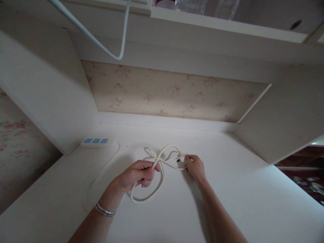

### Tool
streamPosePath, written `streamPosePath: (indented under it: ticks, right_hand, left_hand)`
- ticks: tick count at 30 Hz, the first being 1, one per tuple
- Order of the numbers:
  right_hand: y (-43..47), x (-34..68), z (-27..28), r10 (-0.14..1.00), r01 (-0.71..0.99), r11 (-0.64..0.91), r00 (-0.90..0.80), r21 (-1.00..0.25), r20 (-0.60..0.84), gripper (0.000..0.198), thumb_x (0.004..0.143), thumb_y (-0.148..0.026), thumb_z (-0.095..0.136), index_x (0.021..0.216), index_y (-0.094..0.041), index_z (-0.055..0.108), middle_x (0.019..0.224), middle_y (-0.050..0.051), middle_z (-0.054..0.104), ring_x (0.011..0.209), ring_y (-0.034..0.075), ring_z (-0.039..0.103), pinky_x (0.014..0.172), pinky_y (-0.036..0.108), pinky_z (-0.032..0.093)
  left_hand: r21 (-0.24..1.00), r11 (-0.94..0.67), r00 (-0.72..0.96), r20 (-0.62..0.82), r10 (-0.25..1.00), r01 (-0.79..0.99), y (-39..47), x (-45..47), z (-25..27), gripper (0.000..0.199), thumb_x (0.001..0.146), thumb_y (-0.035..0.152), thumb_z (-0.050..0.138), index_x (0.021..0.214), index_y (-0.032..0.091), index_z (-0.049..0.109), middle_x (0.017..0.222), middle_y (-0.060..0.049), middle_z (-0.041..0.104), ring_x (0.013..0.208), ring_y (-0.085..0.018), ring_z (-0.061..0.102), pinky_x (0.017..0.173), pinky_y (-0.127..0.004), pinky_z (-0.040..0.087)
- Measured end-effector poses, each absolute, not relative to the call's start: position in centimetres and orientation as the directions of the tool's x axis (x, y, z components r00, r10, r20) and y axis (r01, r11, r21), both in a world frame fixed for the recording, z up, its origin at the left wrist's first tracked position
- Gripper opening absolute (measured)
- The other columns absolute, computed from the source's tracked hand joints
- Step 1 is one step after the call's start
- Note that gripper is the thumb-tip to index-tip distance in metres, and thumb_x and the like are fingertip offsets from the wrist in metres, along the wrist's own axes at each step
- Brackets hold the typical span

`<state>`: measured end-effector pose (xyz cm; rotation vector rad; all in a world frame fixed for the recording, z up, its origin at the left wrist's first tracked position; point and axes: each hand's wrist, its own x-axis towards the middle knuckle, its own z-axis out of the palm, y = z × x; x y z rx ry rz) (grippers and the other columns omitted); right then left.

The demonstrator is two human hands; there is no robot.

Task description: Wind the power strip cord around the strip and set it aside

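Observation:
A white power cord (pixel 148 199) lies in loops between my hands above the white desk. My left hand (pixel 139 173) is closed around the cord where several loops cross. My right hand (pixel 194 167) pinches the white plug (pixel 180 156) at the cord's end; its dark prongs point left. A silver bracelet (pixel 105 211) is on my left wrist. Left of my hands sits a white power strip (pixel 96 143) with blue socket faces. A thin cable (pixel 106 163) runs from its right end toward the front and passes behind my left forearm.
The white desk top (pixel 253 199) is bounded by side panels and a back wall with floral wallpaper (pixel 174 91). A shelf (pixel 215 25) holding clear containers (pixel 191 6) overhangs it. A pale bent bar (pixel 117 57) hangs down at the upper left.

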<state>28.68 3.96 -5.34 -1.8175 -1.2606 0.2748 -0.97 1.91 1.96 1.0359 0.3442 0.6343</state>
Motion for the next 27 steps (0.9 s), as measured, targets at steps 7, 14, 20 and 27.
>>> streamPosePath:
  ticks: [7,14,20,27]
  right_hand:
    - [3.8,28.4,-4.7,0.817,0.65,-0.076,0.475,-0.756,0.326,0.027,0.074,-0.04,0.058,0.083,-0.018,0.071,0.082,0.009,0.062,0.07,0.02,0.057,0.069,0.031,0.041]
    - [2.3,26.2,-2.9,0.78,0.444,0.09,0.525,-0.891,0.34,0.022,0.08,-0.041,0.057,0.084,-0.02,0.057,0.065,-0.002,0.052,0.059,0.015,0.046,0.057,0.025,0.036]
    - [-1.3,19.8,-1.3,0.86,0.359,0.499,-0.313,-0.789,0.402,0.036,0.085,-0.046,0.054,0.109,-0.02,0.058,0.09,0.005,0.058,0.063,0.013,0.049,0.056,0.024,0.039]
    - [-2.9,16.9,-0.9,0.832,0.396,0.444,-0.515,-0.804,0.206,0.031,0.091,-0.041,0.048,0.072,-0.019,0.059,0.059,-0.003,0.051,0.05,0.008,0.041,0.048,0.021,0.032]
  left_hand:
    - [0.882,0.247,0.666,0.095,0.74,-0.4,1.8,-0.1,1.9,0.031,0.078,0.039,0.069,0.094,0.014,0.063,0.051,0.005,0.042,0.045,-0.005,0.034,0.047,-0.022,0.025]
    - [0.908,0.013,0.355,0.15,0.923,-0.418,2.3,1.1,1.9,0.025,0.083,0.036,0.064,0.093,0.013,0.064,0.064,0.001,0.052,0.057,-0.007,0.042,0.055,-0.022,0.031]
    - [0.954,-0.038,0.178,0.095,0.98,-0.297,2.7,1.5,0.9,0.03,0.077,0.038,0.069,0.097,0.016,0.067,0.067,0.003,0.05,0.06,-0.007,0.041,0.056,-0.02,0.032]
    - [0.991,-0.104,0.131,0.114,0.985,-0.08,3.4,1.7,0.5,0.039,0.082,0.044,0.06,0.109,0.016,0.065,0.059,0.005,0.043,0.055,-0.008,0.039,0.051,-0.02,0.031]
